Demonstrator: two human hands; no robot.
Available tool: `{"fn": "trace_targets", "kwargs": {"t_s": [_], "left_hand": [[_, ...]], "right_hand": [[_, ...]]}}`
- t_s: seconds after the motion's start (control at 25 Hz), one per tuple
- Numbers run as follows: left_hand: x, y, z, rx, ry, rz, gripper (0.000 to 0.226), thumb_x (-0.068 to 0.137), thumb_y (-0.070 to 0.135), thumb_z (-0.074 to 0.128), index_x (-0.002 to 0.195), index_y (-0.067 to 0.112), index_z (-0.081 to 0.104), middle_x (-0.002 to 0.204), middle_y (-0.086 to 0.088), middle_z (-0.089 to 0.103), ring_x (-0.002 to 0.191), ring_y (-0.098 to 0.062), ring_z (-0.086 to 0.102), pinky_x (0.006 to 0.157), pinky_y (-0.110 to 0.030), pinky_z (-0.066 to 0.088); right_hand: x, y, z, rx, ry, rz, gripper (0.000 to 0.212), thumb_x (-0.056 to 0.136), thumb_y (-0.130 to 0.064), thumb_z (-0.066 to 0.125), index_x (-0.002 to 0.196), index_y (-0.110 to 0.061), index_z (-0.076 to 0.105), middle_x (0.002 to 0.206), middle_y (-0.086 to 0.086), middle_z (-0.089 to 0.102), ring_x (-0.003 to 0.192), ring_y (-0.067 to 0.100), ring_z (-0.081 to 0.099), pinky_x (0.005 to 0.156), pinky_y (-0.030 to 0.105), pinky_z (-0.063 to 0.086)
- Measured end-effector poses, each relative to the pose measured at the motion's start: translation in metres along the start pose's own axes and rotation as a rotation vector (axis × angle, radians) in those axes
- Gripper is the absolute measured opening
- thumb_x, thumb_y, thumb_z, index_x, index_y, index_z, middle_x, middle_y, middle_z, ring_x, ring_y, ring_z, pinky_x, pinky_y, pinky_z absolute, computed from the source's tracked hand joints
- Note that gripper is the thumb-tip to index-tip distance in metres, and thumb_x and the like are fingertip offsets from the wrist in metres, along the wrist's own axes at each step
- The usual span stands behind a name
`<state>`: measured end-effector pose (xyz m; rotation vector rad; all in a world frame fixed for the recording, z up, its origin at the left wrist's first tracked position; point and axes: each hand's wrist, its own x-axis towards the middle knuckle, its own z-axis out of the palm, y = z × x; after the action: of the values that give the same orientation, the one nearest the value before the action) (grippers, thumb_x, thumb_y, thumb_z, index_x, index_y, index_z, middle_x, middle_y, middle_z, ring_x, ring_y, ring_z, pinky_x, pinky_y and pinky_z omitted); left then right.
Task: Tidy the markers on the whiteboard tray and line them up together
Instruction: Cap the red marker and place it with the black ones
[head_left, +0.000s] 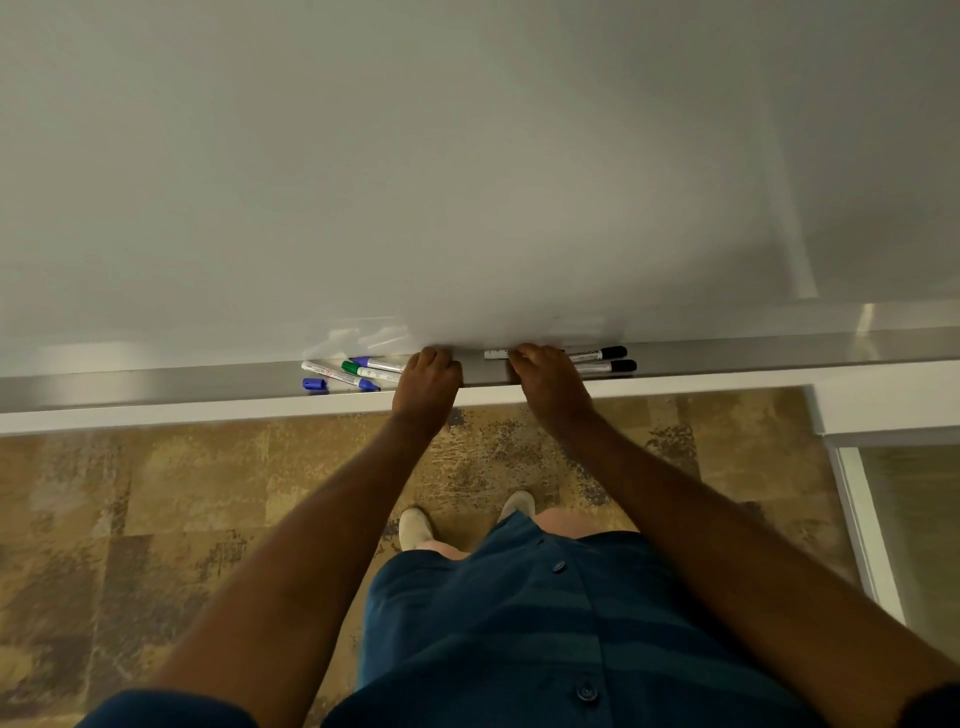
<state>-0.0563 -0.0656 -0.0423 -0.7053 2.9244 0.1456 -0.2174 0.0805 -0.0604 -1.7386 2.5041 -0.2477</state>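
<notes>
Two hands reach onto the grey whiteboard tray (208, 387), which runs along the foot of the whiteboard (467, 156).

The left hand (428, 376) rests curled on the tray with its fingers tucked under. Its knuckles lie against the near ends of a loose cluster of markers on its left. Whether it grips any of them cannot be told, because the hand hides those ends.

That cluster counts four pieces:
- one purple-capped marker (375, 362) at the back, near the board
- one green-capped marker (366, 371) just in front of it
- one long white marker (338, 376), lying at a slant, with a blue tip
- one loose blue cap (314, 384), lying alone at the front left

These pieces lie at different angles and overlap in part.

The right hand (545, 379) lies flat over two black-capped markers, fingers together and pressing down. The rear black marker (597, 355) and the front black marker (608, 367) lie parallel, with their caps pointing right. A white barrel end (496, 354) shows to the left of the fingers.

Bare tray separates the two groups. Below are a patterned brown floor (156, 493) and two pale shoes (415, 527).
</notes>
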Motion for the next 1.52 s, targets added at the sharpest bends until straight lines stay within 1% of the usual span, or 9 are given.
{"fn": "trace_targets", "kwargs": {"t_s": [0.24, 0.4, 0.56, 0.68, 0.8, 0.96, 1.16, 1.36, 1.52], "left_hand": [[-0.004, 0.004, 0.0, -0.028, 0.062, -0.031, 0.017, 0.083, 0.01, 0.071, 0.099, 0.015, 0.068, 0.105, -0.007, 0.067, 0.101, -0.027, 0.057, 0.089, -0.041, 0.047], [-0.004, 0.012, -0.011, -0.132, 0.131, -0.16, 0.007, 0.088, 0.016, 0.067, 0.095, 0.019, 0.069, 0.098, -0.002, 0.068, 0.092, -0.023, 0.058, 0.082, -0.04, 0.045], [-0.007, 0.021, -0.034, -0.848, 0.234, -0.496, 0.009, 0.091, 0.015, 0.068, 0.098, 0.014, 0.073, 0.094, 0.0, 0.07, 0.084, -0.017, 0.063, 0.074, -0.027, 0.05], [-0.01, 0.023, -0.041, -1.547, 0.19, -0.867, 0.009, 0.09, 0.012, 0.069, 0.099, 0.012, 0.071, 0.095, -0.005, 0.073, 0.087, -0.02, 0.066, 0.073, -0.024, 0.052], [-0.016, 0.019, -0.045, -2.072, 0.106, -1.045, 0.011, 0.089, 0.007, 0.069, 0.1, 0.006, 0.069, 0.091, -0.009, 0.071, 0.08, -0.02, 0.068, 0.072, -0.027, 0.055], [-0.019, 0.022, -0.047, -2.179, 0.046, -1.036, 0.028, 0.087, 0.008, 0.072, 0.113, -0.002, 0.068, 0.09, -0.011, 0.071, 0.079, -0.019, 0.069, 0.071, -0.026, 0.058], [-0.021, 0.03, -0.052, -2.211, 0.004, -1.051, 0.033, 0.086, 0.009, 0.074, 0.115, -0.003, 0.067, 0.096, -0.015, 0.072, 0.081, -0.02, 0.071, 0.073, -0.028, 0.059], [-0.024, 0.041, -0.057, -2.174, -0.002, -0.965, 0.014, 0.092, 0.011, 0.068, 0.106, 0.008, 0.067, 0.095, -0.012, 0.075, 0.08, -0.02, 0.072, 0.078, -0.032, 0.058], [-0.026, 0.041, -0.06, -2.081, 0.031, -0.905, 0.014, 0.093, 0.015, 0.067, 0.104, 0.007, 0.07, 0.093, -0.011, 0.075, 0.081, -0.019, 0.071, 0.082, -0.033, 0.058]], "right_hand": [[0.011, -0.005, 0.001, -0.034, -0.053, -0.043, 0.033, 0.077, -0.003, 0.077, 0.108, -0.007, 0.068, 0.108, 0.015, 0.064, 0.1, 0.033, 0.062, 0.086, 0.046, 0.054], [0.014, -0.005, -0.004, 0.01, -0.075, -0.112, 0.033, 0.073, 0.003, 0.079, 0.104, -0.005, 0.07, 0.107, 0.016, 0.065, 0.097, 0.033, 0.065, 0.082, 0.046, 0.058], [0.006, -0.013, -0.036, 0.277, 0.02, -0.043, 0.018, 0.091, -0.01, 0.065, 0.108, -0.011, 0.059, 0.108, 0.008, 0.059, 0.089, 0.021, 0.06, 0.071, 0.033, 0.055], [-0.011, -0.02, -0.068, 0.746, 0.149, 0.266, 0.016, 0.094, -0.012, 0.068, 0.107, -0.011, 0.058, 0.106, 0.0, 0.06, 0.091, 0.01, 0.061, 0.074, 0.016, 0.053], [-0.027, -0.027, -0.09, 1.094, 0.15, 0.6, 0.021, 0.09, -0.011, 0.073, 0.108, -0.014, 0.065, 0.105, -0.005, 0.068, 0.096, 0.007, 0.066, 0.073, 0.014, 0.054], [-0.039, -0.031, -0.092, 1.187, 0.107, 0.696, 0.023, 0.089, -0.013, 0.074, 0.11, -0.017, 0.066, 0.107, -0.001, 0.072, 0.099, 0.012, 0.07, 0.082, 0.026, 0.059], [-0.039, -0.04, -0.095, 1.224, 0.123, 0.723, 0.023, 0.089, -0.013, 0.074, 0.11, -0.015, 0.066, 0.106, 0.002, 0.072, 0.099, 0.015, 0.07, 0.084, 0.028, 0.059], [-0.041, -0.044, -0.093, 1.12, 0.109, 0.655, 0.021, 0.09, -0.013, 0.074, 0.111, -0.014, 0.069, 0.105, -0.003, 0.072, 0.094, 0.004, 0.067, 0.077, 0.018, 0.054], [-0.048, -0.041, -0.09, 0.839, 0.106, 0.429, 0.027, 0.094, -0.017, 0.07, 0.12, -0.014, 0.071, 0.11, -0.001, 0.073, 0.096, 0.006, 0.067, 0.081, 0.023, 0.057]]}}
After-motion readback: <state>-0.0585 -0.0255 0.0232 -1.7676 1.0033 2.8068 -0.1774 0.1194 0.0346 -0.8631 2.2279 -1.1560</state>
